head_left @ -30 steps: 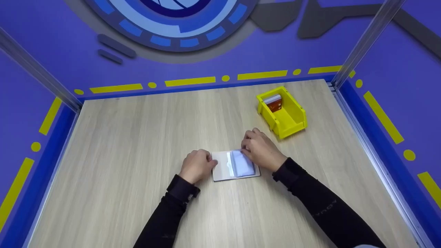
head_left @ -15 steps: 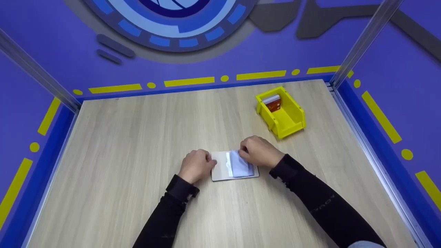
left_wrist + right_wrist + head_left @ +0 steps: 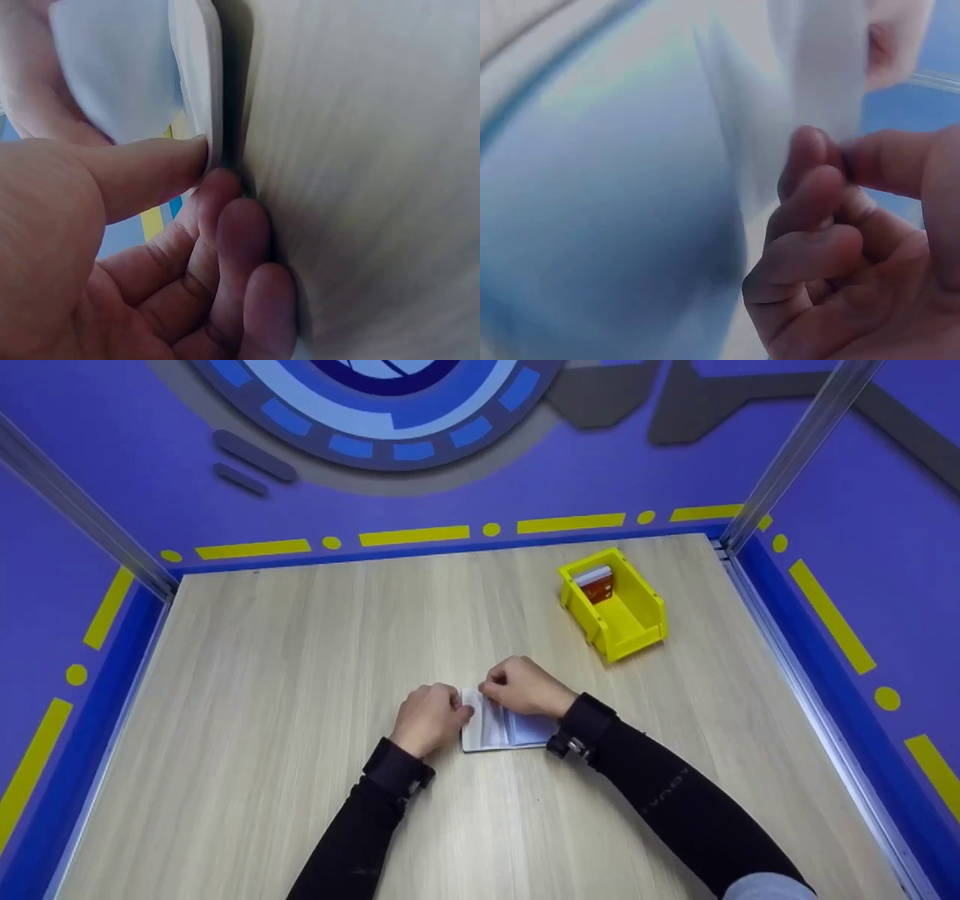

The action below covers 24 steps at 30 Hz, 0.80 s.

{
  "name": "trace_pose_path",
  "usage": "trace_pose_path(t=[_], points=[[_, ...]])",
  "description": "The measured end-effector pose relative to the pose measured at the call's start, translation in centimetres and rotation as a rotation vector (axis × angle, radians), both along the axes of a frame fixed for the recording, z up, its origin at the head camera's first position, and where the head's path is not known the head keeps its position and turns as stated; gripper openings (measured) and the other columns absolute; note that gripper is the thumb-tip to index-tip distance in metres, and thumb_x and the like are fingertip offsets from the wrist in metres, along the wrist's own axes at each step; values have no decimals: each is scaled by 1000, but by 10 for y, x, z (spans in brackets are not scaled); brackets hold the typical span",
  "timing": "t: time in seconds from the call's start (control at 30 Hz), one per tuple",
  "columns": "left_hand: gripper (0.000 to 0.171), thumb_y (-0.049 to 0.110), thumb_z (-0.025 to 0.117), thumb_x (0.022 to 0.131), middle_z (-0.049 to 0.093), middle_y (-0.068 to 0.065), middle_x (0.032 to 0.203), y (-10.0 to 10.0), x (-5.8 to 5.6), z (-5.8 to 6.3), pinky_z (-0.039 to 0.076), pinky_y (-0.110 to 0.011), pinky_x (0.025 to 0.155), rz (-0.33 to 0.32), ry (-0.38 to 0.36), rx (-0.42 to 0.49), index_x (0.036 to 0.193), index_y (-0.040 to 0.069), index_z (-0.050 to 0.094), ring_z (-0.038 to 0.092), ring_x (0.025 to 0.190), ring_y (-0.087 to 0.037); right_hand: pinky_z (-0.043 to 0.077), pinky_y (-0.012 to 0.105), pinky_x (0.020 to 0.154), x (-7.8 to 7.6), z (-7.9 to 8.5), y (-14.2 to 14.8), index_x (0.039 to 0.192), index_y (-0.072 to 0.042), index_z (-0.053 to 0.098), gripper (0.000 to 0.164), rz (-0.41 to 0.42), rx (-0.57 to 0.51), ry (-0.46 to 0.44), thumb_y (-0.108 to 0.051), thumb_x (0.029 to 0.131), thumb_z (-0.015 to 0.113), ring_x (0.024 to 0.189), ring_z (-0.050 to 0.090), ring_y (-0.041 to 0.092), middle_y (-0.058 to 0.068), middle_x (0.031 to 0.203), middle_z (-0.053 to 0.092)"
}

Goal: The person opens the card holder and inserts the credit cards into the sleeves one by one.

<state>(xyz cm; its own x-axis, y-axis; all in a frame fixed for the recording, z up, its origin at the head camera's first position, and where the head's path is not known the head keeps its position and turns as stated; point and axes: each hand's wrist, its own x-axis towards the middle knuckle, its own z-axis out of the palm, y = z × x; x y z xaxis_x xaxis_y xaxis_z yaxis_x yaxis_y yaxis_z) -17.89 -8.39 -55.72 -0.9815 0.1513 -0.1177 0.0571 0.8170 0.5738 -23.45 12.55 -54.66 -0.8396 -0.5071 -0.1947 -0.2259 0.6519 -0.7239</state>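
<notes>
An open card holder (image 3: 470, 739) with a pale cover and clear plastic sleeves lies on the wooden table in the head view. My left hand (image 3: 429, 721) grips its left edge; in the left wrist view the thumb presses on the cover (image 3: 202, 82) and the fingertips sit at its edge by the tabletop. My right hand (image 3: 529, 687) reaches over the holder and pinches a sleeve page (image 3: 829, 75) by its corner between thumb and forefinger. That page stands lifted over the left side. Bluish sleeves (image 3: 607, 187) lie beneath, partly hidden by the right hand in the head view.
A yellow bin (image 3: 634, 619) stands behind and right of the right hand, with red and white cards (image 3: 598, 586) upright at its far end. Purple panels (image 3: 420, 510) wall the table at the back and both sides.
My right hand has moved left across the card holder, turning a clear sleeve page from the right side over towards the left. The left hand has stayed at the left edge.
</notes>
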Motion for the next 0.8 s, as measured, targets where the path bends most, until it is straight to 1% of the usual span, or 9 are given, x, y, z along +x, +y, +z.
trace_pose_path(t=[0.1,0.17,0.27,0.33,0.4,0.5,0.63,0.7,0.8], points=[[34,28,79,98,59,5,69,0,-1,0,40,-33,63,-3,0,2,69,19,64,54,65,-17,42,26,66,1,-4,-4,85,-10,79,30,39,31,17,-24,109,66,67,54,9,-7,73,64],[33,26,79,98,59,5,70,0,-1,0,40,-32,63,-3,-6,5,70,19,64,54,65,-17,46,28,71,2,-6,-5,93,-11,82,25,65,48,36,-23,109,67,73,58,11,-4,79,70],[33,25,76,100,56,5,69,-2,-2,1,39,-32,62,2,-28,17,70,18,65,52,63,-17,56,35,86,4,-8,-4,106,-12,86,22,104,58,75,-22,109,66,90,69,15,2,99,81],[35,27,73,103,54,6,67,-3,-2,1,37,-32,61,1,-31,27,70,18,66,51,61,-17,59,41,97,6,-8,-3,113,-12,86,23,130,59,90,-19,109,64,104,73,19,6,113,83],[38,31,71,106,53,6,66,-3,-2,1,37,-32,60,-5,-28,36,71,18,68,49,60,-16,58,44,105,7,-9,0,118,-10,85,26,157,62,100,-15,108,62,113,73,22,9,122,82],[40,37,74,105,53,6,66,-3,-1,0,36,-32,59,-12,-15,39,71,17,69,49,60,-16,57,44,104,9,-8,5,126,-9,82,31,202,71,98,-10,106,59,112,70,23,11,123,80],[38,38,83,99,56,6,68,-3,-1,-2,38,-31,60,-7,-8,20,71,18,66,52,63,-15,52,38,95,11,-6,13,138,-10,77,36,262,73,88,-11,107,58,102,63,20,10,122,76],[38,37,85,98,57,5,69,-2,-1,-2,38,-32,61,-2,-11,11,71,18,64,53,64,-16,52,37,94,10,-3,17,138,-9,77,35,273,56,97,-12,108,59,101,63,19,10,122,77],[38,37,85,97,57,5,71,-1,-2,-2,39,-32,63,6,-25,14,71,19,64,54,66,-17,58,39,96,7,6,28,129,-5,80,29,246,25,143,-12,108,61,103,70,21,11,121,80]])
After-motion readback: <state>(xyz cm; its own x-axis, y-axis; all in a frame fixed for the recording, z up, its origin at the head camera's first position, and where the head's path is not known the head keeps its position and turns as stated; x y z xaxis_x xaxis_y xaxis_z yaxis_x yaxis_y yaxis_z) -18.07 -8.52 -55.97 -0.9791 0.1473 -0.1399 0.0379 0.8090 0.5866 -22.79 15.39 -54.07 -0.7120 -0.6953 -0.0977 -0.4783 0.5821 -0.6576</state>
